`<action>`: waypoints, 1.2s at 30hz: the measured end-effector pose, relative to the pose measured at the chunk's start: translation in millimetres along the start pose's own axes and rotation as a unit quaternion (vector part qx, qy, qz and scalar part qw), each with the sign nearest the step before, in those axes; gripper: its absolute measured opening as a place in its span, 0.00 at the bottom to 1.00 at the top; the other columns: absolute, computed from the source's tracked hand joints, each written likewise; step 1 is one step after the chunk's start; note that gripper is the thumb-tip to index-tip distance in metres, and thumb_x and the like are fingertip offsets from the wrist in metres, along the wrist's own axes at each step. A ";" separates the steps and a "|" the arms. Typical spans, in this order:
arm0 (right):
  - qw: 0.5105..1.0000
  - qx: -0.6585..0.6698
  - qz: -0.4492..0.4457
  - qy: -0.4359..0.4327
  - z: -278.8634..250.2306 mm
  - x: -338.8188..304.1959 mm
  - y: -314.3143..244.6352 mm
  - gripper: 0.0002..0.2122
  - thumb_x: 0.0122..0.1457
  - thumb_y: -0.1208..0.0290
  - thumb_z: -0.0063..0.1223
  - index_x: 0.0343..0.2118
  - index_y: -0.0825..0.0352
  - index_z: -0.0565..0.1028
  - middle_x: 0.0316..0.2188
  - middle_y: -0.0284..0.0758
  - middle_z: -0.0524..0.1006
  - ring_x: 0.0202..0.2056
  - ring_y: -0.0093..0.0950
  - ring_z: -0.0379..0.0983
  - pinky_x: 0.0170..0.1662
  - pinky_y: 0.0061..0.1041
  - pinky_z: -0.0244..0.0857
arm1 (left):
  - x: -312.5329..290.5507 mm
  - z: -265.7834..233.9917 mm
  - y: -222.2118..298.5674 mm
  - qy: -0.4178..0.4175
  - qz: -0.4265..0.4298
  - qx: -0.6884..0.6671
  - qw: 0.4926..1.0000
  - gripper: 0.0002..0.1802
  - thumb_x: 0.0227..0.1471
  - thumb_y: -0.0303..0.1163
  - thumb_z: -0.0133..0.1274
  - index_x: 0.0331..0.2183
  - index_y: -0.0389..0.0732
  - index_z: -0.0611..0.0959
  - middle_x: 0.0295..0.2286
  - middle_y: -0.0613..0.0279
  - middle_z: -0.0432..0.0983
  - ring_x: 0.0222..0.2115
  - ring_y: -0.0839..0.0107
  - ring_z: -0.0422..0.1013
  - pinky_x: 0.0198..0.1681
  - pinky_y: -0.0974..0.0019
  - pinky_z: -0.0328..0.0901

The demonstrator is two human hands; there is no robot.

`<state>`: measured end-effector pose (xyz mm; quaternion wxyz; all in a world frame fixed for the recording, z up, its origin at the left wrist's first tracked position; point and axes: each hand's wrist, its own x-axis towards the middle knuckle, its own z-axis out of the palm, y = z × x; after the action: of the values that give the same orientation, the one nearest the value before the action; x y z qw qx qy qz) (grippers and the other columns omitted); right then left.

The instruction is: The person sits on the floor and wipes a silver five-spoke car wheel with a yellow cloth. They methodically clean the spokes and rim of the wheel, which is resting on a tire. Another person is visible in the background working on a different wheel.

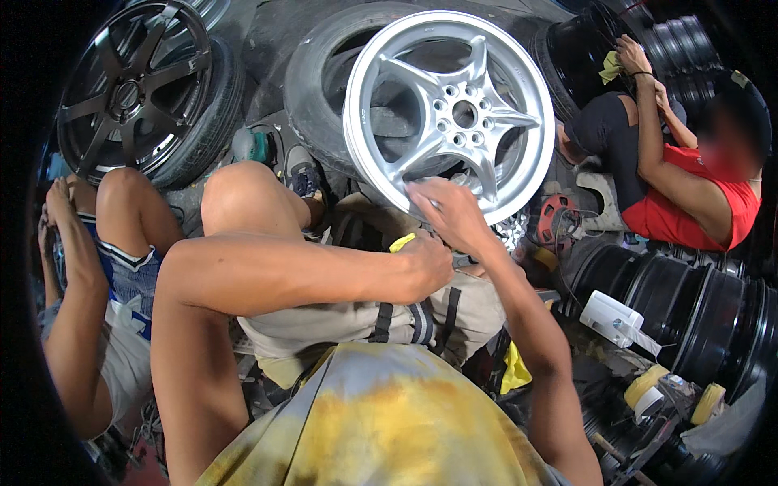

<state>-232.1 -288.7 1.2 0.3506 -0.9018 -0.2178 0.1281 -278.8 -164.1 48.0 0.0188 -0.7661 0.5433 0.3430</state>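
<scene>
Right hand [448, 212] pressed flat on the lower rim of the silver wheel [450, 112], fingers spread and curved over the smooth metal lip; whether anything sits under the palm, impossible to tell. Left hand [425, 261] clenched into a fist just below, gripping a scrap of yellow cloth [403, 241] that pokes out at the thumb side. Both hands close together, nearly touching, above the lap in pale, dusty shorts.

Wheel tilted upright against a worn black rubber tyre [318, 89], face toward the camera: five rounded spokes, a ring of bolt holes around the round hub, matt silver finish with a bright lip. Lower edge resting near the raised left knee [243, 198].

Further left, a glossy black wheel [130, 81] with thin straight spokes, mounted in its tyre. Between the two, a small teal power tool [254, 146] on the floor. At the left edge, another person's bare knee and arm in striped shorts. At the upper right, a person in a red shirt [689, 215] rubbing a black rim with a yellow rag [609, 66]. Lower right, stacked black rims [689, 308], a white plastic box [612, 317] and rolls of tan tape [644, 387].
</scene>
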 end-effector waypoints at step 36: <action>0.971 -0.217 -0.012 0.095 -68.8 -84.8 51.8 0.07 0.58 0.68 0.57 0.34 0.67 0.79 0.34 0.38 0.78 0.27 0.41 0.78 0.33 0.36 0.73 | -17.2 -8.0 -30.2 0.155 -0.105 0.030 0.982 0.15 0.42 0.26 0.60 0.35 0.29 0.83 0.35 0.48 0.77 0.39 0.56 0.76 0.38 0.59 0.73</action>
<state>-264.0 -403.5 21.9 0.1674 -0.9616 -0.2171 -0.0130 -252.3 -140.9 53.1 -0.0072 -0.8619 0.4661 0.1997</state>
